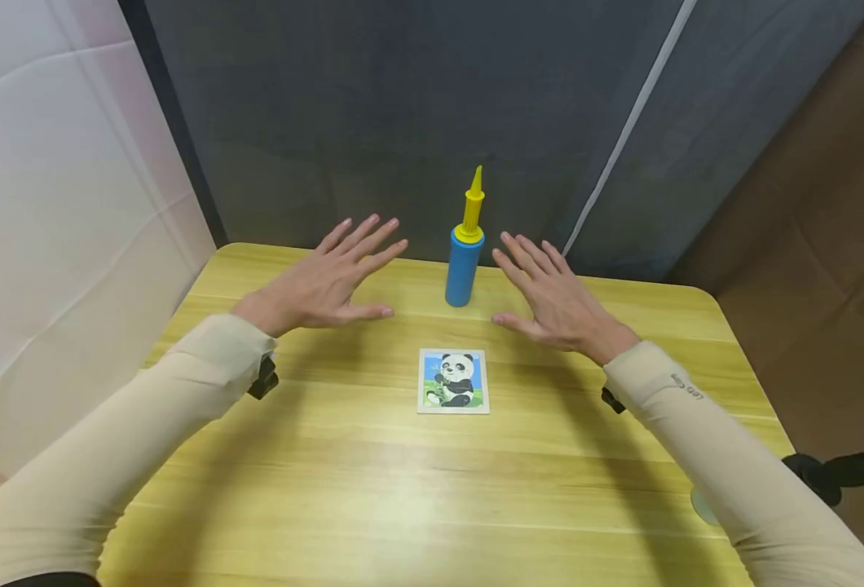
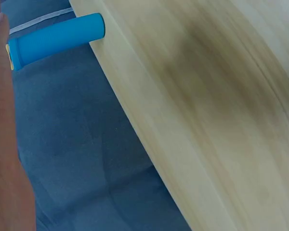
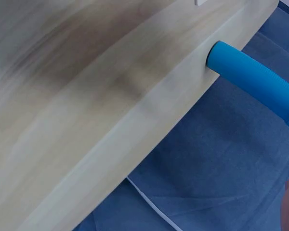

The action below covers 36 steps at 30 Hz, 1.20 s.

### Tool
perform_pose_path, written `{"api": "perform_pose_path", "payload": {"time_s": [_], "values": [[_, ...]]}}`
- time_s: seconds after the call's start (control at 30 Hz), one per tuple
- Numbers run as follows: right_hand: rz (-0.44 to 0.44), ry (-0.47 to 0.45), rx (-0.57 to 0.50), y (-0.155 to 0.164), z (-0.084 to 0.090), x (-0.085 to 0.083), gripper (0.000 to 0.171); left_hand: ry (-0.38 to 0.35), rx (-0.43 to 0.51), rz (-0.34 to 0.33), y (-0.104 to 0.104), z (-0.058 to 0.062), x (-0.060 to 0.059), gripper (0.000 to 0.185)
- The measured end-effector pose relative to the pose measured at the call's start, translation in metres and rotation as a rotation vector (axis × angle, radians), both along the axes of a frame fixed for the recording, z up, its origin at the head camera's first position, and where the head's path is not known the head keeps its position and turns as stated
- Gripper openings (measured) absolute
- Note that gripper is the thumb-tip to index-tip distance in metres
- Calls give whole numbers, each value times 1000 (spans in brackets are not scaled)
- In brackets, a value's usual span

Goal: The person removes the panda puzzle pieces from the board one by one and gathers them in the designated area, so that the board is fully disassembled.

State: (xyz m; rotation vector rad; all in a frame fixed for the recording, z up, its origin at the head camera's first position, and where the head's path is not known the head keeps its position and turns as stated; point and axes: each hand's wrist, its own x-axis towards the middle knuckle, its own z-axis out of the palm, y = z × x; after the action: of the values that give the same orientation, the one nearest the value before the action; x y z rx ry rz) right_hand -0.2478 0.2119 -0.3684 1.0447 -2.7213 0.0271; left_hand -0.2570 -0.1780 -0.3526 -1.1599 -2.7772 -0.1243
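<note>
Left hand [image 1: 327, 280] and right hand [image 1: 555, 297] hover flat, fingers spread, holding nothing. Between them, upright near the far edge of the wooden table [image 1: 344, 489]: blue pump [image 1: 465, 265] with yellow nozzle. Panda puzzle [image 1: 454, 381] lies nearer, centred.

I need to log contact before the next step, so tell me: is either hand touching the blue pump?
No: in the head view the left hand and right hand hover open either side of the upright blue pump, apart from it.
</note>
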Motion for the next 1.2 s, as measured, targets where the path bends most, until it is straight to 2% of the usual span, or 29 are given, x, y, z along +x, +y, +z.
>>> {"api": "perform_pose_path", "payload": {"time_s": [0.27,0.53,0.63,0.83,1.2], "values": [[-19,-18,-26,-4,-11,2,94,-33,26,28,1,-11,2,97],[-72,-57,-119,-8,-25,4,92,-81,124,58,8,-25,9,96],[-65,-58,-175,-10,-34,6,84,-87,141,58,13,-31,12,96],[-32,-58,-298,-20,-54,16,56,-117,162,60,19,-46,22,97],[-45,-230,-301,-54,-81,41,37,-249,203,91,26,-83,45,108]]}}
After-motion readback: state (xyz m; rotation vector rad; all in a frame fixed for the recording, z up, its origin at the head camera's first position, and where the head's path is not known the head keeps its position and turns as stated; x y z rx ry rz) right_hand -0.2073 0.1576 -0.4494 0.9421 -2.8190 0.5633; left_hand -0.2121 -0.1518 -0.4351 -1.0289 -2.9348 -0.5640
